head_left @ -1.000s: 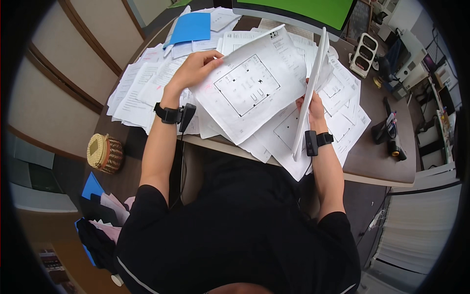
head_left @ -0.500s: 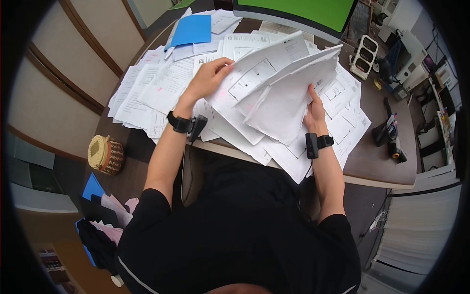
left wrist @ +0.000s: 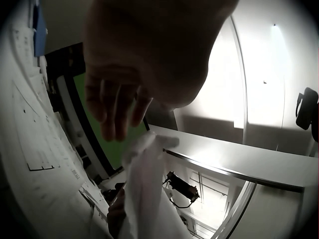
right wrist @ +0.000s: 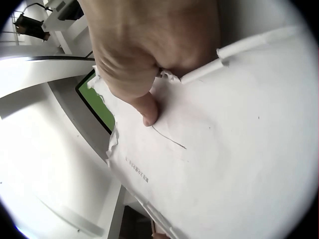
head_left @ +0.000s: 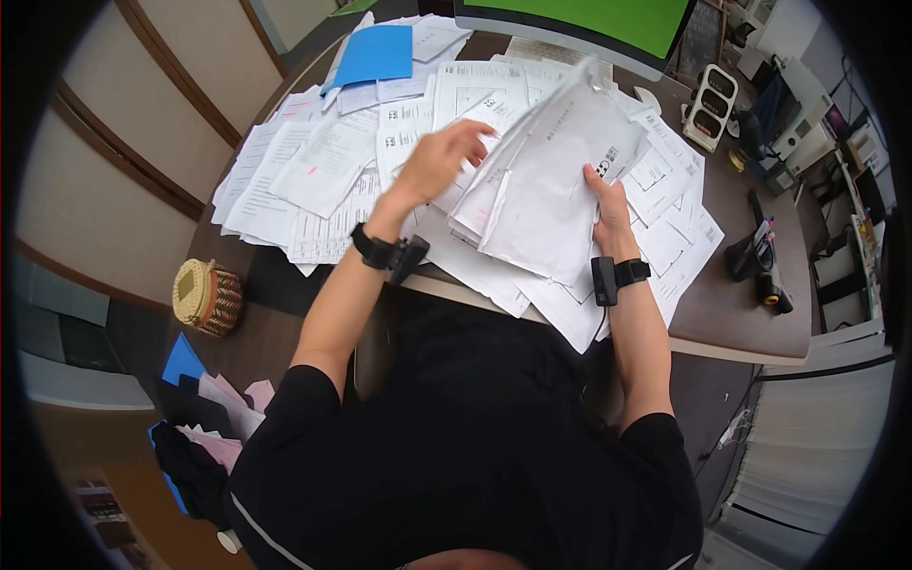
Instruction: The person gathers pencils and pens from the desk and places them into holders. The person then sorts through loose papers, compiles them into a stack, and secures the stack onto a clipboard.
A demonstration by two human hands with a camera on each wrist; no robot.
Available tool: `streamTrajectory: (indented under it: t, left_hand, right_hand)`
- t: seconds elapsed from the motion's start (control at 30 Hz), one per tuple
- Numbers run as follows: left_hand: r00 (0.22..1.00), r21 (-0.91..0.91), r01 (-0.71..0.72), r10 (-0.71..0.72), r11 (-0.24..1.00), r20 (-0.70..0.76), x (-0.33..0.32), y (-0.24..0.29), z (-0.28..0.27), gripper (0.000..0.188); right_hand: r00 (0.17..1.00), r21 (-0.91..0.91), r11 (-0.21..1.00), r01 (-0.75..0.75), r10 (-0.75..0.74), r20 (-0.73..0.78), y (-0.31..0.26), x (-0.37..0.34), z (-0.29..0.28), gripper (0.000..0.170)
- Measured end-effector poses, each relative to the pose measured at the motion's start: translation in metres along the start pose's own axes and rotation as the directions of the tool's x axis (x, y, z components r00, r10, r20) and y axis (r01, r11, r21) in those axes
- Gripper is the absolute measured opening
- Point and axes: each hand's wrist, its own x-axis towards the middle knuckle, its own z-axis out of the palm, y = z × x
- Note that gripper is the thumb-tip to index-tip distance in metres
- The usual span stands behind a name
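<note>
My right hand grips a bundle of white papers by its right edge. Its thumb presses on the top sheet, and the other fingers are hidden behind. The bundle is tilted up over the loose sheets, its top sheet wrinkled, with a little print. Just left of the bundle hovers my left hand, fingers loosely bent. In the left wrist view those fingers hang apart from the white papers, holding nothing. Floor-plan sheets lie spread beneath and behind the bundle.
Stacks of printed sheets cover the desk's left side, with a blue folder at the back. A monitor stands behind. To the right are a power strip and a pen holder. A woven basket sits at left.
My left hand has let go of the floor-plan sheet and moved right. The papers in my right hand have swung from nearly edge-on to facing up, now covering that sheet.
</note>
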Motion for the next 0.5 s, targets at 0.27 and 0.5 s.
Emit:
streamTrajectory:
  t: [0.27, 0.5]
  left_hand:
    - [0.981, 0.683, 0.143, -0.012, 0.717, -0.192, 0.009, -0.090, -0.049, 0.056]
    - [0.947, 0.524, 0.318, -0.297, 0.790, -0.126, -0.002, -0.101, -0.042, 0.046]
  right_hand:
    - [0.999, -0.007, 1.000, 0.024, -0.024, -0.032, 0.000, -0.001, 0.004, 0.051]
    - [0.999, 0.248, 0.968, -0.035, 0.037, -0.002, -0.002, 0.003, -0.013, 0.050]
